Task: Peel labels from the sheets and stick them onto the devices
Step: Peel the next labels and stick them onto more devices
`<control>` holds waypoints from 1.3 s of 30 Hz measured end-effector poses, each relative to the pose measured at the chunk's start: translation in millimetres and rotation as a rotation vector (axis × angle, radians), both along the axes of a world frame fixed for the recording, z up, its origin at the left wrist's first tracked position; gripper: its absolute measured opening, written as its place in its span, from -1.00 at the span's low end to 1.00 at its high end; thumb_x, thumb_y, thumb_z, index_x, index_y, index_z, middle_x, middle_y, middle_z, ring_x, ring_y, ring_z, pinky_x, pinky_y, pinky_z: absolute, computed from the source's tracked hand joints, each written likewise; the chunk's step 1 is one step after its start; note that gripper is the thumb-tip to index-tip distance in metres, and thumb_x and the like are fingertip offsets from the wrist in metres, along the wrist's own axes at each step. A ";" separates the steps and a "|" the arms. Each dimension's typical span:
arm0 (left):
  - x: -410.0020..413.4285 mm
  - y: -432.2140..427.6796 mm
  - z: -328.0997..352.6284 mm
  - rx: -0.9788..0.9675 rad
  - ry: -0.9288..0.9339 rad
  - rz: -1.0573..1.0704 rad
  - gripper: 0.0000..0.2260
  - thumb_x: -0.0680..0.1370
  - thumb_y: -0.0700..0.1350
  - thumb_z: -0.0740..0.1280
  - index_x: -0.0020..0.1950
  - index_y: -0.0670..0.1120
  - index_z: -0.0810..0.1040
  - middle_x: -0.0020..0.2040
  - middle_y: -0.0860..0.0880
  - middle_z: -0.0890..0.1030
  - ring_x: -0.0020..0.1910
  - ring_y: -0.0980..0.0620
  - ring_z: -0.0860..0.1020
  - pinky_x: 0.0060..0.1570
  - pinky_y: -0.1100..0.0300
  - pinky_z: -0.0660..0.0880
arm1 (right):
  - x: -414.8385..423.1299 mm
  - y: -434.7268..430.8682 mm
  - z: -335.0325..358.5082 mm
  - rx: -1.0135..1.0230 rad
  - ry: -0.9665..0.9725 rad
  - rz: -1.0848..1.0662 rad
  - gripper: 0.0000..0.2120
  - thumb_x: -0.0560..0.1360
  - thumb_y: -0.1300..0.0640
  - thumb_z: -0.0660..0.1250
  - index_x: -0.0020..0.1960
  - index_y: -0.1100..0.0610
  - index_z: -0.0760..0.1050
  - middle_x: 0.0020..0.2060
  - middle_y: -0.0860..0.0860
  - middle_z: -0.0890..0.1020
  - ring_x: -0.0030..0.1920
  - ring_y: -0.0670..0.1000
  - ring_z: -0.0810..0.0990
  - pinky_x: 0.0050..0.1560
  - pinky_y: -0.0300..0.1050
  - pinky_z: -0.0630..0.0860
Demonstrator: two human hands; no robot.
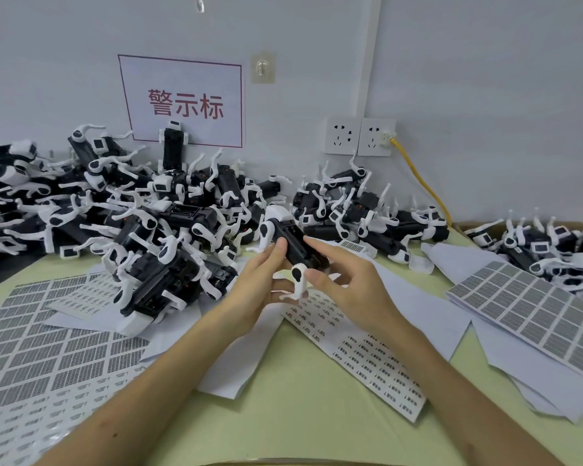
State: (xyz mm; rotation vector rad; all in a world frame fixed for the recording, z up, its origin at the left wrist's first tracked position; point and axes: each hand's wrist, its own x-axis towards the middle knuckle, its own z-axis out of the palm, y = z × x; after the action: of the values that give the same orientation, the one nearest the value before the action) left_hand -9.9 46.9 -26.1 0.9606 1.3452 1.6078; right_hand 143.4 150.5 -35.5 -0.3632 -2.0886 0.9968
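Head view: left hand [260, 280] grips the device [292, 243] above the near sheet [360, 354], fingers curled round it; right hand [354, 284] pinches its near end, forefinger extended. Label-pressing step, apparently; next peel requires a freed right hand.

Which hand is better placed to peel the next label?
Right, probably. The left hand grips the device; the right hand only pinches its end, directly above the label sheet.
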 end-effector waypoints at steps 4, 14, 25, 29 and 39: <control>-6.6 2.5 -8.2 0.002 0.669 0.224 -0.56 0.73 0.16 0.10 -0.03 -0.04 0.67 -0.13 -0.01 0.69 -0.16 0.04 0.64 -0.01 0.04 0.56 | -0.2 2.5 1.3 -0.035 0.068 -0.096 -0.66 0.61 -0.05 0.38 0.38 -0.07 0.58 0.13 -0.17 0.70 -0.01 -0.04 0.68 -0.02 -0.08 0.63; -2.8 4.5 -19.9 -0.315 1.295 -0.014 -0.60 0.51 0.24 0.47 0.19 0.06 0.49 0.11 0.10 0.53 0.17 0.04 0.47 0.22 0.01 0.39 | 16.2 37.0 4.4 0.068 0.001 -0.533 -0.74 0.62 0.07 0.36 0.29 0.02 0.62 0.22 -0.11 0.62 0.12 -0.24 0.52 0.08 -0.50 0.34; -5.8 2.2 -8.2 -0.074 0.291 0.119 -0.79 0.58 -0.32 0.45 0.18 -0.13 0.57 0.04 -0.23 0.73 -0.08 -0.10 0.75 -0.13 0.06 0.70 | 22.4 40.4 3.4 0.057 -0.223 -0.725 -0.76 0.59 0.21 0.28 0.16 -0.01 0.62 0.11 -0.01 0.65 0.05 0.07 0.60 0.21 0.17 0.49; -7.9 3.6 -9.5 -0.047 0.250 0.177 -0.81 0.62 -0.28 0.42 0.20 -0.12 0.55 0.01 -0.19 0.74 -0.11 -0.04 0.75 -0.22 0.17 0.65 | 23.9 40.7 6.3 0.095 -0.232 -0.773 -0.71 0.57 0.26 0.26 0.14 -0.02 0.63 0.11 0.00 0.65 0.12 0.11 0.59 0.21 0.20 0.48; -16.0 1.8 -2.4 0.012 0.066 0.283 -0.79 0.63 -0.16 0.43 0.26 -0.05 0.57 -0.05 -0.07 0.75 -0.10 0.01 0.73 -0.12 0.10 0.65 | 27.2 49.3 2.6 0.115 -0.358 -0.715 -0.58 0.62 0.24 0.17 0.37 -0.04 0.59 0.49 0.02 0.42 0.44 0.15 0.40 0.26 0.14 0.50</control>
State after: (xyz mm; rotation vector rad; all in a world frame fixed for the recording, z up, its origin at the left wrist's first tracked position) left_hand -25.9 48.7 -28.5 0.8665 1.5741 1.8080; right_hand 170.6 199.8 -32.9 -1.1958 -2.0511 0.3982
